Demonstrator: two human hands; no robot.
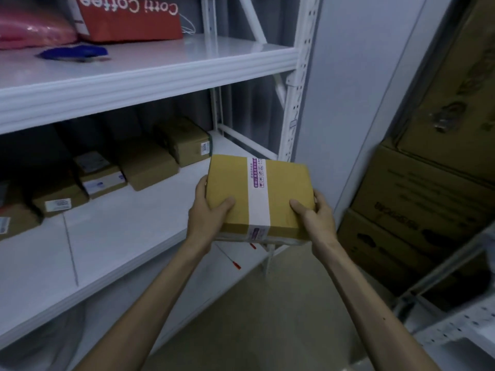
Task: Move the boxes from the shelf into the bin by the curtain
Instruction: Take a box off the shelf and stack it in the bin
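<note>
A: Location of the yellow box [258, 194]?

B: Held clear of the middle shelf [128, 236], just off its front right corner. A white tape band crosses its top.

A: Hand state?

B: Left hand [206, 210] grips the left side, thumb on top. Right hand [314, 215] grips the right side, likewise.

A: Remaining stock?

B: Brown boxes [150, 164] line the shelf's rear edge. Large cartons [423, 199] stand stacked at right.

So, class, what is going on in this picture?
A person holds a taped cardboard box in both hands, the left hand and right hand gripping its near corners, just in front of the white shelf. Several more boxes sit in a row at the back of that shelf. No bin is in view.
</note>
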